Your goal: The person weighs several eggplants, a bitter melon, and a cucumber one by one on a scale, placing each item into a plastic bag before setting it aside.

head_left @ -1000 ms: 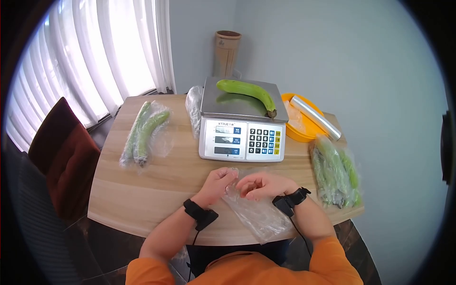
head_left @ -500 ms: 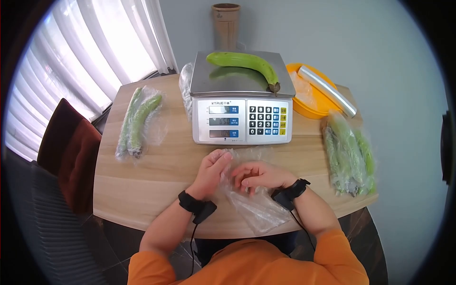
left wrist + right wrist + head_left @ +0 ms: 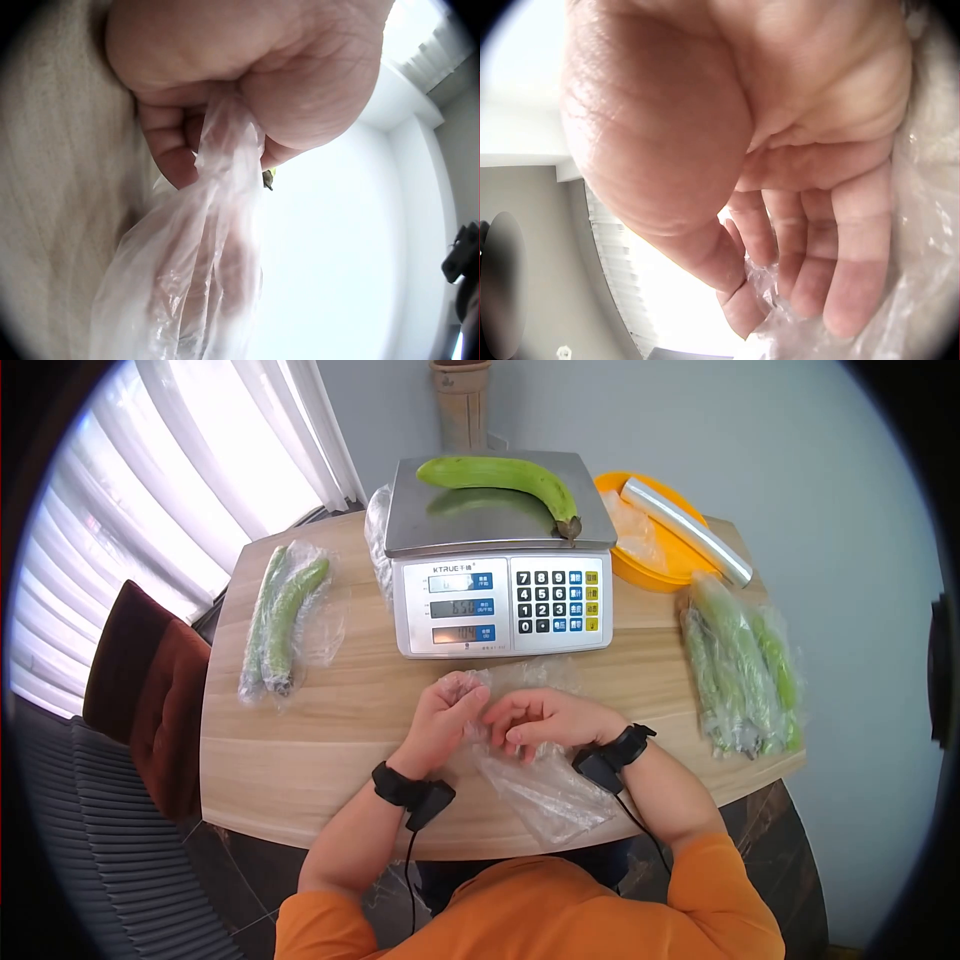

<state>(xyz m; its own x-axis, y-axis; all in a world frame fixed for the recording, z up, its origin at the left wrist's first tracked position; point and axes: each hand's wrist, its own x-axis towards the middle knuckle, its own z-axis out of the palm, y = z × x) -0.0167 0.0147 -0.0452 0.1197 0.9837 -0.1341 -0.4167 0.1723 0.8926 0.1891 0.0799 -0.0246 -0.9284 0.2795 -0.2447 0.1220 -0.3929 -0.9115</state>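
Note:
A clear plastic bag [image 3: 545, 790] lies between the hands at the table's front. My left hand [image 3: 440, 720] pinches the gathered film; in the left wrist view the bag [image 3: 202, 262] hangs from its curled fingers. My right hand [image 3: 560, 722] is just to the right, and in the right wrist view its thumb and bent fingers [image 3: 862, 262] are around a fold of the film. Beyond the hands stands a scale [image 3: 500, 605], with a curved green vegetable [image 3: 500, 474] on its metal plate.
On the left lie two wrapped green vegetables [image 3: 285, 622]. A bag of several more [image 3: 740, 670] is at the right. Behind it, an orange tray [image 3: 650, 565] holds a roll of film [image 3: 690, 530]. Crumpled plastic [image 3: 378, 540] sits left of the scale; a chair [image 3: 150, 710] stands beyond the left edge.
The head view has tilted down, so the scale and table sit higher in it. Both hands stay close together at the bag, with only slight finger movement.

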